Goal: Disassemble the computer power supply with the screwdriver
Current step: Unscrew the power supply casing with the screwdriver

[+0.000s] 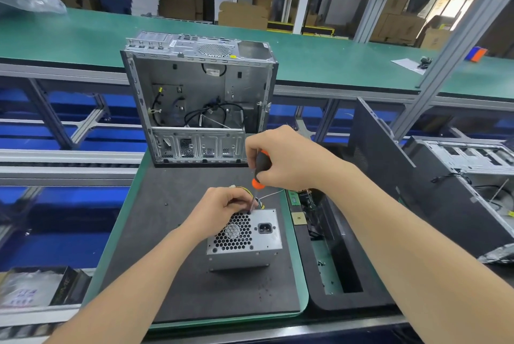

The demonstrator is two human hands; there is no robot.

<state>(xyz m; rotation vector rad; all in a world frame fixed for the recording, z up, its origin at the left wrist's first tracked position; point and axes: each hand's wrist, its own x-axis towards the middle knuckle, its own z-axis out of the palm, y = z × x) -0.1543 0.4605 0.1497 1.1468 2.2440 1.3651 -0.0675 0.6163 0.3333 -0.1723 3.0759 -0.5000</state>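
Grey steel power supply (244, 235): stands on the black foam mat (167, 260), near the person and well in front of the open computer case (194, 99); its face with the honeycomb fan grille (236, 232) and mains inlet (264, 228) is turned upward.
Cable bundle (257, 199): yellow, black and white leads emerge behind the unit's far edge.
Screwdriver (261, 165): black-and-orange handle, held nearly upright and tilted slightly; the shaft runs down to the far corner of the grille face, where a screw appears to sit.
Right hand (281, 160): fingers wrapped tightly around the handle from above.
Left hand (222, 210): lies against the unit's far left corner, fingers curled, their tips closed about the lower shaft just above the tip.
Step in hand: judged to be loosening a casing screw at the far edge of the grille face; the housing looks fully closed, so the disassembly seems to be at an early stage.
Next move calls for: steady downward pressure while the handle is turned, the tip kept seated in the screw head, and the unit braced so it does not tip on the soft mat; the freed screw then needs lifting clear before the tool shifts to another corner.
Black tray (333, 302): just beside the mat on the right, holding a circuit board.
Second chassis (459, 176): further right, apart from the work.
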